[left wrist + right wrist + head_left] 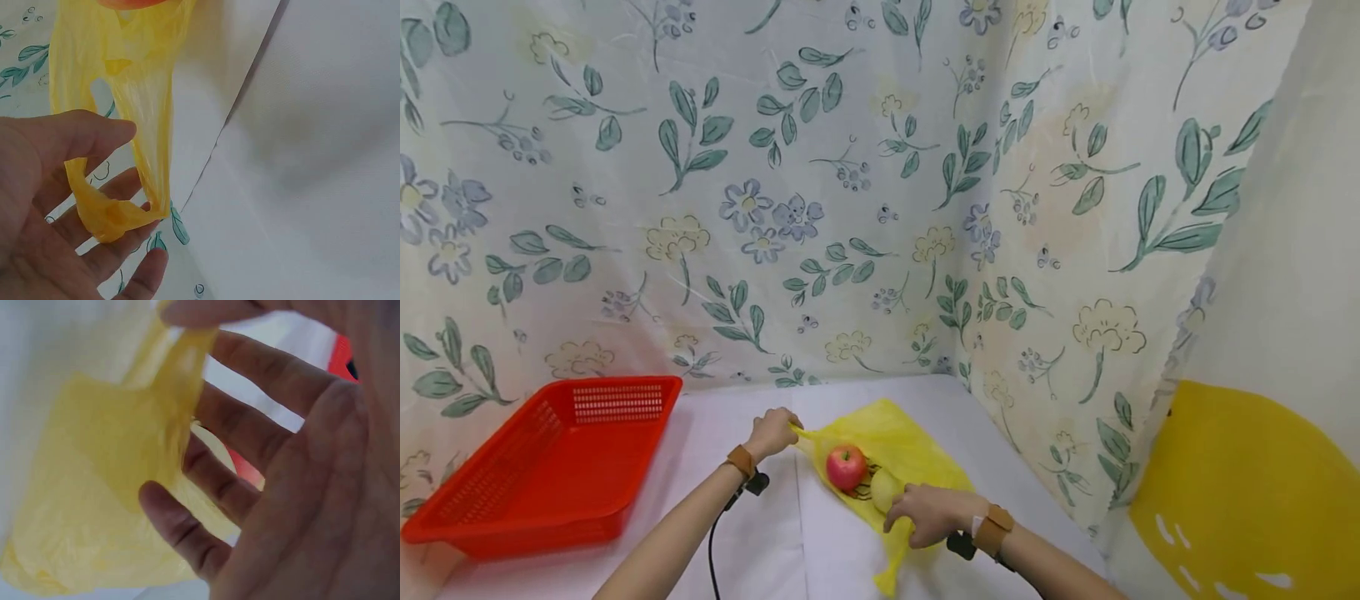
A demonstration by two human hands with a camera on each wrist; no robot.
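A yellow plastic bag [917,442] lies spread on the white tabletop. On it rest a red apple [846,467] and a pale yellow-green round fruit [886,490], with thin dark strands [865,483] between them whose kind I cannot tell. My left hand [772,432] holds one handle of the bag, the loop [112,219] hanging round its bent fingers. Over the bag's near side, beside the pale fruit, is my right hand [934,514]. In the right wrist view its thumb and forefinger pinch a gathered strip of the bag [181,362], while the other fingers spread loosely.
A red plastic basket [572,517] with slotted walls stands at the left of the table. Flowered curtains [820,200] hang behind and along the right. A yellow panel with white cut-outs [1247,483] stands at the far right. A black cable [711,554] trails from my left wrist.
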